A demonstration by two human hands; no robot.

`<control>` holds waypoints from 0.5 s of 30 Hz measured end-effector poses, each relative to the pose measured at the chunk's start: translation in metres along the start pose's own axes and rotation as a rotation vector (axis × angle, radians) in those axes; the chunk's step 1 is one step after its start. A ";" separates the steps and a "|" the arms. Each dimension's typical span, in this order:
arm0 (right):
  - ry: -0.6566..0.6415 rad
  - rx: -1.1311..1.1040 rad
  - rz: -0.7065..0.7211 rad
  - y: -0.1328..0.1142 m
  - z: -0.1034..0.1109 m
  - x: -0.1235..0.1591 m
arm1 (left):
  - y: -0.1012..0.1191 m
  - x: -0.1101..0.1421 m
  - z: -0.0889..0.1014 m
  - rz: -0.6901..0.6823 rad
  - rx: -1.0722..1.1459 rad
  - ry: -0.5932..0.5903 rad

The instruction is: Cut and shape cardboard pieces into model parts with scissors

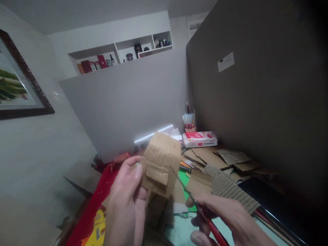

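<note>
My left hand [126, 194] pinches a piece of brown cardboard [164, 150] by its left side, thumb in front. The cardboard is held up and tilted above the table, with a small rectangular flap [157, 176] standing out on its lower part. My right hand [225, 215] is closed around a slim red-handled tool [214, 229]. Its long, narrow dark end points up and left, close to the right edge of the cardboard. Whether the tip touches the cardboard I cannot tell. The tool's exact kind is unclear at this angle.
Cut cardboard pieces [202, 181] and corrugated strips [234, 188] lie at the right, beside a dark glossy flat object [271, 201]. Behind stand a tissue pack [200, 139] and a cup [190, 129] with red-handled scissors. A yellow package [97, 229] rests on red cloth [99, 191] at left.
</note>
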State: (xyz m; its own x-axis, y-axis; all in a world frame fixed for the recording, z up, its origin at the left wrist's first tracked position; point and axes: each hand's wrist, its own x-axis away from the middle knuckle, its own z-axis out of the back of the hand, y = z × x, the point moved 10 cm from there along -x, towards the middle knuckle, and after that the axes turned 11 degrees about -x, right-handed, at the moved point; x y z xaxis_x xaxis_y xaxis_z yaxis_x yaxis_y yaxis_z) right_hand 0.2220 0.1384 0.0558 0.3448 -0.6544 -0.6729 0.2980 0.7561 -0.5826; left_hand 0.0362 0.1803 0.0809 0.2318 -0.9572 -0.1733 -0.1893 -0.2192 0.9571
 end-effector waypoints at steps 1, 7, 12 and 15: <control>-0.020 -0.034 -0.058 0.004 -0.001 -0.001 | -0.003 0.001 -0.003 0.020 0.005 -0.012; 0.143 -0.290 -0.344 0.029 0.019 -0.005 | -0.028 0.008 -0.024 0.125 0.016 -0.158; 0.262 -0.494 -0.440 0.044 0.029 -0.003 | -0.036 0.017 -0.044 0.141 -0.048 -0.273; 0.200 -0.669 -0.423 0.045 0.024 -0.005 | -0.034 0.020 -0.038 0.165 -0.139 -0.212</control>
State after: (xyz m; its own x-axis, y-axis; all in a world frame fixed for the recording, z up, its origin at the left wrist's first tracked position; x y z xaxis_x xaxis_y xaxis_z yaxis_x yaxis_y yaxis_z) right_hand 0.2547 0.1755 0.0444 0.1382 -0.9200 -0.3668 -0.2487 0.3262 -0.9120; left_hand 0.0836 0.1757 0.0541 0.0016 -0.9990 -0.0436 -0.0717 -0.0436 0.9965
